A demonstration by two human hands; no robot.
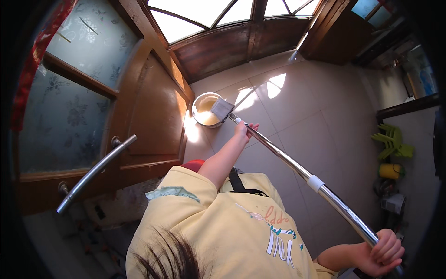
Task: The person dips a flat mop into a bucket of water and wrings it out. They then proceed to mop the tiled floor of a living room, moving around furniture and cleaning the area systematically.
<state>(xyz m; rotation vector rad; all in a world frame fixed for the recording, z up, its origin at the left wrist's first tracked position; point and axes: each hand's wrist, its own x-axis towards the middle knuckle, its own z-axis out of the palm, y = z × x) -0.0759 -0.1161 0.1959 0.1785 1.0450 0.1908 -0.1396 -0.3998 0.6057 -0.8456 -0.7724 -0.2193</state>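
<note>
A long-poled mop slants across the view, its shiny telescopic metal pole joined by a white collar partway along. Its grey pad rests at the right rim of a white bucket, partly over cloudy yellowish water. Close to the pad, my left hand holds the pole from beneath, the thumb on one side and the fingers showing on the other. At the lower right, my right hand wraps its fingers round the far end of the pole.
A wooden door with frosted panes and a metal handle stands open at left, beside the bucket. Glazed wooden doors close off the far side. Along the right wall sit a green plastic stool and a yellow container. Sunlight patches the tiled floor.
</note>
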